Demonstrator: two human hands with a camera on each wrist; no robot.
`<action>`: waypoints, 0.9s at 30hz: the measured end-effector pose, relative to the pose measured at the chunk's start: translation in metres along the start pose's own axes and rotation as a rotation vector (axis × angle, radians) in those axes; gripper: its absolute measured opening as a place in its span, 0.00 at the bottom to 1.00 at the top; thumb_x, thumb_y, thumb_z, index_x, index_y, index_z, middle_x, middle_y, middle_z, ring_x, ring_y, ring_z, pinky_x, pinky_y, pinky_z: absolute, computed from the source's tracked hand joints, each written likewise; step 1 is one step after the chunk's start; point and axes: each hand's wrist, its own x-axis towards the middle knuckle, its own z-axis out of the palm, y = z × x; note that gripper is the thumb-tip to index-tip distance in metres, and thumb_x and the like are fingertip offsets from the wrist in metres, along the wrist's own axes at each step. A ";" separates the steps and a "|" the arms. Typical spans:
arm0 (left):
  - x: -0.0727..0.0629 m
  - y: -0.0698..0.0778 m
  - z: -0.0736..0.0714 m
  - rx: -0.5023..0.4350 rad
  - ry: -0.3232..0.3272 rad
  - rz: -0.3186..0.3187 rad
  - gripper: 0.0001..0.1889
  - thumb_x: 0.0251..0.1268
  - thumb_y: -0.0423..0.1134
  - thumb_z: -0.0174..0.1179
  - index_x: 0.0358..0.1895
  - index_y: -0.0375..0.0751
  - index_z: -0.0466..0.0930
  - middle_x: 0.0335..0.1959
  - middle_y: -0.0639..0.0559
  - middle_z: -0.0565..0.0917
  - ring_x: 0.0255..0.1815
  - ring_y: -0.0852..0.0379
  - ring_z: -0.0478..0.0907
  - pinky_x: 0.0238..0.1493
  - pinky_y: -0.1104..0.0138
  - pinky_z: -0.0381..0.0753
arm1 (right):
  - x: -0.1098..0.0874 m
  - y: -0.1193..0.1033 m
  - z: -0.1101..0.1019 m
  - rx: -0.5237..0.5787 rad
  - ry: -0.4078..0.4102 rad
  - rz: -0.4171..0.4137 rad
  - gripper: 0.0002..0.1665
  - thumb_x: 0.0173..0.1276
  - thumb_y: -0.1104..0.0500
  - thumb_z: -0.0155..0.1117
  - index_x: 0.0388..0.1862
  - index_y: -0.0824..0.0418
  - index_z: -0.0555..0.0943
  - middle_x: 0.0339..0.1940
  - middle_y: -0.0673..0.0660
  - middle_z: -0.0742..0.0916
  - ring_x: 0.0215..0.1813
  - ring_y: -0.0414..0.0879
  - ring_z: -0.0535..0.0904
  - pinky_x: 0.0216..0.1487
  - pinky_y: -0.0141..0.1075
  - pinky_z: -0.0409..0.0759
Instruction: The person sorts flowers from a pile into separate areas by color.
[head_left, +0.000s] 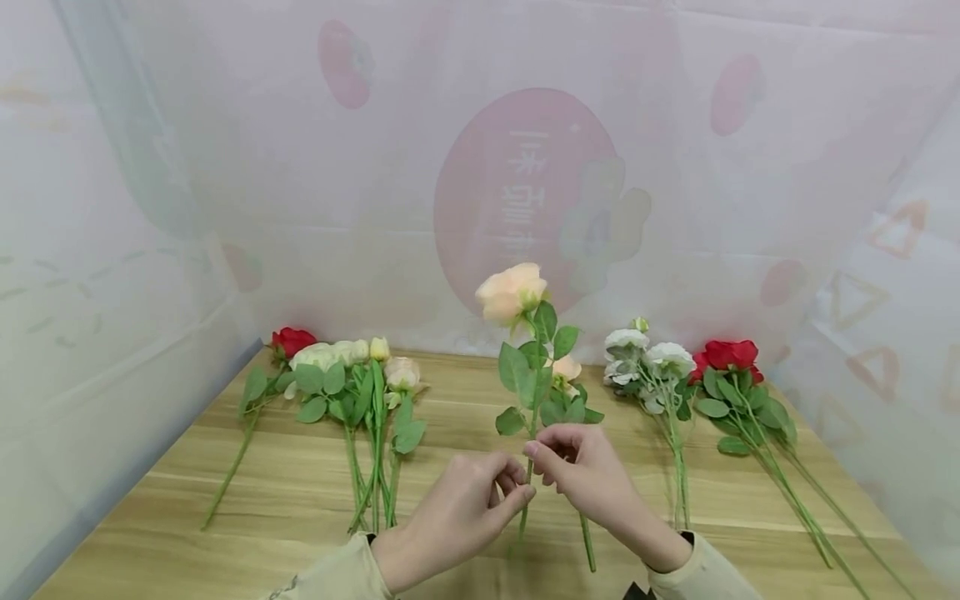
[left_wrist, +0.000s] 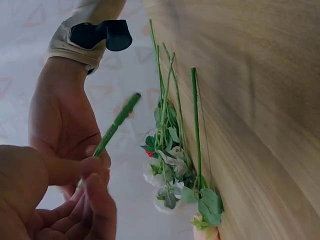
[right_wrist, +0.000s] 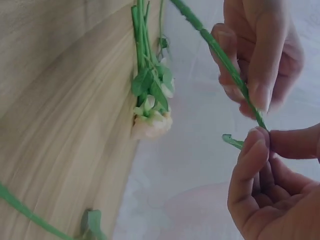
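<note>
A peach rose point(head_left: 512, 293) with green leaves stands nearly upright above the table, its bloom at the top. My left hand point(head_left: 465, 504) pinches its stem low down, between thumb and fingers. Just above, my right hand point(head_left: 588, 482) pinches the same stem below the leaves. The left wrist view shows the stem's cut end point(left_wrist: 131, 102) sticking out past the fingers. A short green stub point(right_wrist: 232, 141) juts out beside the right fingertips in the right wrist view; what it joins is hidden. Behind the right hand a second peach rose point(head_left: 566, 367) lies on the table, partly covered.
On the wooden table point(head_left: 285, 500), a red rose point(head_left: 292, 340), cream flowers point(head_left: 330, 354) and a pale rose point(head_left: 402, 373) lie at left. White flowers point(head_left: 670, 360) and red roses point(head_left: 729, 356) lie at right. A printed cloth point(head_left: 360, 183) hangs behind.
</note>
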 end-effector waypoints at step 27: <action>-0.016 -0.021 -0.015 0.197 -0.165 -0.169 0.09 0.68 0.39 0.62 0.27 0.49 0.81 0.18 0.68 0.74 0.16 0.71 0.69 0.19 0.73 0.72 | 0.037 0.077 -0.020 -0.273 -0.044 0.352 0.22 0.69 0.65 0.62 0.13 0.67 0.82 0.12 0.60 0.81 0.11 0.42 0.67 0.12 0.30 0.60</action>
